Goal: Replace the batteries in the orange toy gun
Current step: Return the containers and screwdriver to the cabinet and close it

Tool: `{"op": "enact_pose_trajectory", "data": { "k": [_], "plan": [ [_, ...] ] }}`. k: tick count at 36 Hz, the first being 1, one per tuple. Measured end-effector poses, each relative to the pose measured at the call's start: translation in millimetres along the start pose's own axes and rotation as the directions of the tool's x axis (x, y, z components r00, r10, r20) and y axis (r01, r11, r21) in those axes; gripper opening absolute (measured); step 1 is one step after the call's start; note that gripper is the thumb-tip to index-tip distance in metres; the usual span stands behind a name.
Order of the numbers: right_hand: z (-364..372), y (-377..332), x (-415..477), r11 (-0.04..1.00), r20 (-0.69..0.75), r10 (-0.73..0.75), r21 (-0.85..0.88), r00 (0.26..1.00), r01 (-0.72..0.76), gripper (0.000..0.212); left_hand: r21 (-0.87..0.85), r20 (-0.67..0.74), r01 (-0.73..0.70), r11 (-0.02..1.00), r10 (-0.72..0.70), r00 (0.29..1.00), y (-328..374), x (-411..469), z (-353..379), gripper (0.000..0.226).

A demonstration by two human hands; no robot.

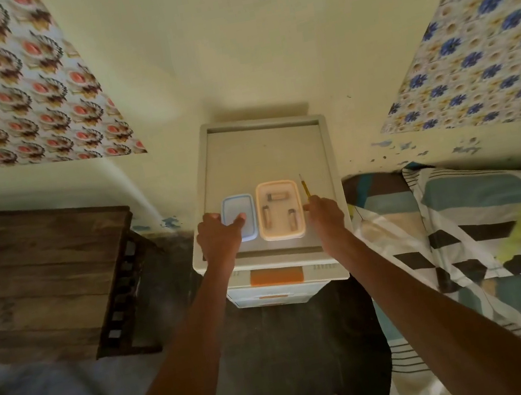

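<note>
- Looking down from head height, we are seeing a small white drawer cabinet standing against a pale wall, with both of our bare arms reaching out to its flat top.
- Our left hand is gripping a blue-lidded box at the near left of the cabinet top. The thumb is pressing down on the lid, and the other fingers are curling over the box's left edge.
- Just to the right of it, nearly touching, an orange-rimmed box is sitting open. Three batteries are lying apart inside it: one crosswise at the far end, two lengthwise nearer to us.
- Our right hand is hovering just beside the orange-rimmed box, on its right. Its fingers are curling closed and pinching the near end of a yellow screwdriver, whose thin metal tip is pointing away from us.
- We cannot tell what the blue-lidded box is holding, since its lid is cloudy.
- Around the cabinet, a dark wooden table is standing to the left, and a bed with a patterned cover is lying to the right.
</note>
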State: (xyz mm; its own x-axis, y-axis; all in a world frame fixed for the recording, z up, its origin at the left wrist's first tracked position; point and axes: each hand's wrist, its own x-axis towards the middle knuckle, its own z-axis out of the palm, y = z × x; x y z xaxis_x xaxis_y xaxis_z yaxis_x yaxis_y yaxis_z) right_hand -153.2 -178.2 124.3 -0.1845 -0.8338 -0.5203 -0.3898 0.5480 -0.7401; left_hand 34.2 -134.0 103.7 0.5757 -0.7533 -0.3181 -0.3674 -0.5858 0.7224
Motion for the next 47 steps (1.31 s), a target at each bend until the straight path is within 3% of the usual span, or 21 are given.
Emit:
{"op": "enact_pose_trajectory", "data": {
  "k": [3,9,18,21,25,35,42,47],
  "plan": [
    [8.2,1.3,-1.2,1.000,-0.021,-0.016,-0.010,1.000,0.016,0.043,-0.015,0.006,0.010,1.000,-0.010,1.000,6.8,-4.7,-1.9,0.058],
    [15.2,6.4,-7.6,0.995,-0.043,-0.025,-0.094,0.999,0.021,0.051,-0.089,0.037,0.065,0.994,-0.062,0.997,6.3,-0.5,-5.1,0.046],
    [-1.7,13.7,-45.5,0.988,-0.073,-0.030,-0.155,0.997,0.018,0.035,-0.355,0.124,0.164,0.921,-0.128,0.984,-11.9,-26.4,-30.9,0.034],
    [-8.6,33.9,-81.3,0.989,-0.080,-0.085,-0.126,0.993,0.074,0.036,-0.402,0.158,0.159,0.902,-0.103,0.982,-26.9,-60.5,-49.4,0.029],
    [-11.3,71.7,-133.6,0.999,-0.058,-0.053,0.003,0.997,0.053,0.028,-0.489,0.297,0.298,0.820,-0.165,0.941,-55.0,-116.9,-73.2,0.019],
    [14.9,165.9,-190.5,1.000,-0.065,-0.010,0.027,0.998,0.012,0.021,-0.477,0.355,0.406,0.780,-0.252,0.900,-141.0,-165.8,-64.0,0.021],
    [71.9,215.1,-124.5,0.999,-0.137,0.031,0.012,0.990,-0.030,0.027,-0.494,0.324,0.351,0.796,-0.206,0.923,-195.3,-115.2,1.4,0.034],
    [107.1,230.7,-53.6,0.995,-0.183,-0.081,0.046,0.980,0.091,0.023,-0.470,0.113,0.032,0.882,0.024,0.993,-215.9,-59.5,52.2,0.036]
  ]
}}
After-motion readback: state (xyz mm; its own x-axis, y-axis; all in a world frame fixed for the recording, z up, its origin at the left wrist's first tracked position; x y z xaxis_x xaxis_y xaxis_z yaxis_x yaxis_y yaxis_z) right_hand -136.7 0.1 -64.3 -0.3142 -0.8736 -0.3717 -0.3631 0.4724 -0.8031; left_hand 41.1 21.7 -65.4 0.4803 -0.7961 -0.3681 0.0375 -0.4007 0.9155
